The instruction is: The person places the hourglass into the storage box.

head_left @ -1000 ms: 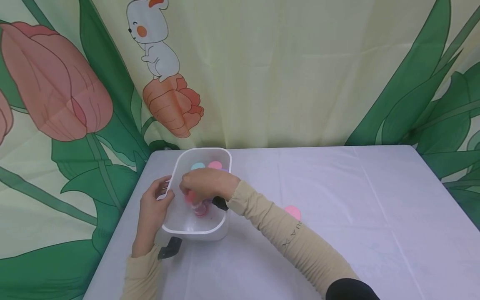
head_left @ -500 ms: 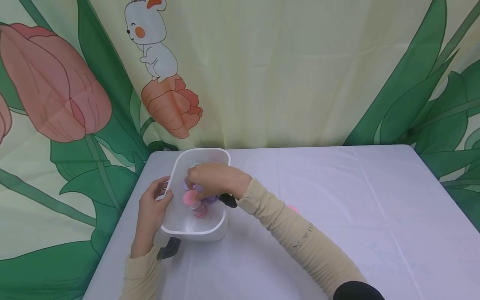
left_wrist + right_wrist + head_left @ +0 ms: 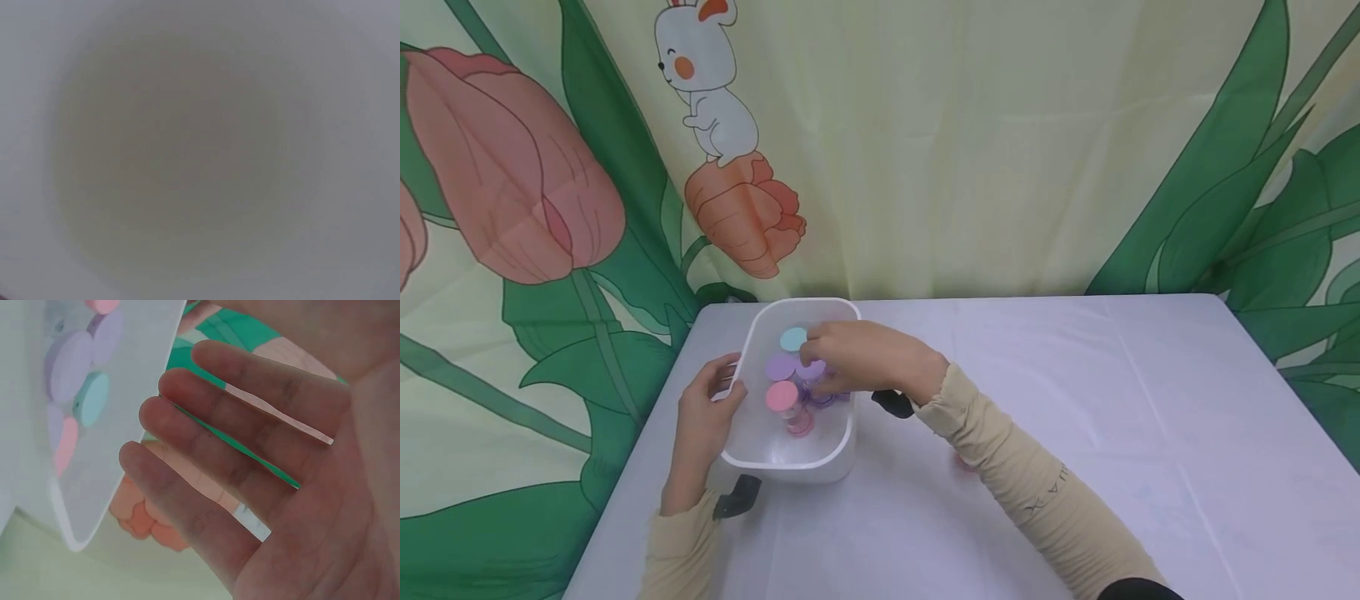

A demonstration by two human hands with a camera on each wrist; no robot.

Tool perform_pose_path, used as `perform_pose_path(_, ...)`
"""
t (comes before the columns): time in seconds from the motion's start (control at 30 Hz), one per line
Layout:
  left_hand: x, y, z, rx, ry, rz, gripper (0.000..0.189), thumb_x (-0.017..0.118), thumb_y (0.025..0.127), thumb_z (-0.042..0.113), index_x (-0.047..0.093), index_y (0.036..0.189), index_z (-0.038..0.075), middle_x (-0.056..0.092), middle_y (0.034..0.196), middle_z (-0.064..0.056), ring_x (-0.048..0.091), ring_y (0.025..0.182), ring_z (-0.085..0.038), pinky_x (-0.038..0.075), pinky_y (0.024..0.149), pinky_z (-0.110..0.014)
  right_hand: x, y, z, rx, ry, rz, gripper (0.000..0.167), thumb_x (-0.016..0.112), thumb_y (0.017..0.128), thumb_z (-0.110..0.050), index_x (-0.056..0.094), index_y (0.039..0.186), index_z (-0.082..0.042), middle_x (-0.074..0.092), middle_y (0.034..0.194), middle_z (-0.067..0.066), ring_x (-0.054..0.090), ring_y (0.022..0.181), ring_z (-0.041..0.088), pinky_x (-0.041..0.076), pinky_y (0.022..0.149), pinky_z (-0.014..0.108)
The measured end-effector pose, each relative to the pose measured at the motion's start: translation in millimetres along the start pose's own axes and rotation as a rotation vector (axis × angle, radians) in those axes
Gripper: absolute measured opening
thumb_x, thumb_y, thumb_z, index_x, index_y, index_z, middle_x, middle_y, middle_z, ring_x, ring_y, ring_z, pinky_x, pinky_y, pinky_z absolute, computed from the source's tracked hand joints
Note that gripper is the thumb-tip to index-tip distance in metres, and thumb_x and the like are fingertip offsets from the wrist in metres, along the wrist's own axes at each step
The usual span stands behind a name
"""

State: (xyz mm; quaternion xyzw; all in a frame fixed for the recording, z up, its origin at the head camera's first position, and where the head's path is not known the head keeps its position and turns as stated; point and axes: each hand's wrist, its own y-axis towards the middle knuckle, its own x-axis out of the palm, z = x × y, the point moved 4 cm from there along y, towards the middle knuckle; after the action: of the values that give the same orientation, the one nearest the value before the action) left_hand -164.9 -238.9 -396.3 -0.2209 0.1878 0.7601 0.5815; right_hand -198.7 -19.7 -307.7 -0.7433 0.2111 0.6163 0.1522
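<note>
A white plastic bin (image 3: 790,467) stands at the table's left side, with several small clear containers with coloured round lids inside. Among them are a pink-lidded container (image 3: 783,397), a purple lid (image 3: 781,367) and a light blue lid (image 3: 793,339). My left hand (image 3: 706,412) holds the bin's left wall, its thumb at the rim. Over the bin's right side is my right hand (image 3: 874,357), partly covering the lids. In the right wrist view its fingers (image 3: 206,469) are extended and spread, holding nothing. The left wrist view is a grey blur.
A small pink thing (image 3: 964,463) lies on the table, partly hidden by the right sleeve (image 3: 1037,492). White cloth covers the tabletop (image 3: 1112,400). Behind it hangs a printed curtain (image 3: 940,167).
My right hand has drawn back to the right from the pink-lidded container, which stays in the bin. More lids show now. The left hand keeps its place on the bin.
</note>
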Motion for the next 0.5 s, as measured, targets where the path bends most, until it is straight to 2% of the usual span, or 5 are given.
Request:
perform_pose_path(0.27,-0.9,-1.2,1.3,0.000,0.009,0.007,0.046,0.053,0.097,0.012,0.050,0.143,0.011,0.056,0.137,-0.019,0.053,0.126,-0.036,0.046,0.105,-0.054,-1.5,-26.5,4.0,-0.026,-0.002,0.080,0.024,0.078,0.085,-0.026,0.070,0.105,-0.015,0.062,0.099,-0.005,0.055,0.093,0.011,0.052,0.083,0.023)
perform_pose_path(0.5,0.0,-1.5,2.0,-0.001,0.010,0.002,0.046,0.053,0.097,0.013,0.050,0.143,0.011,0.056,0.138,-0.019,0.052,0.127,-0.037,0.046,0.106,-0.054,-0.2,-45.8,8.9,-0.014,0.013,0.117,0.029,0.076,0.088,-0.029,0.069,0.113,-0.016,0.066,0.114,-0.004,0.059,0.111,0.012,0.053,0.094,0.028)
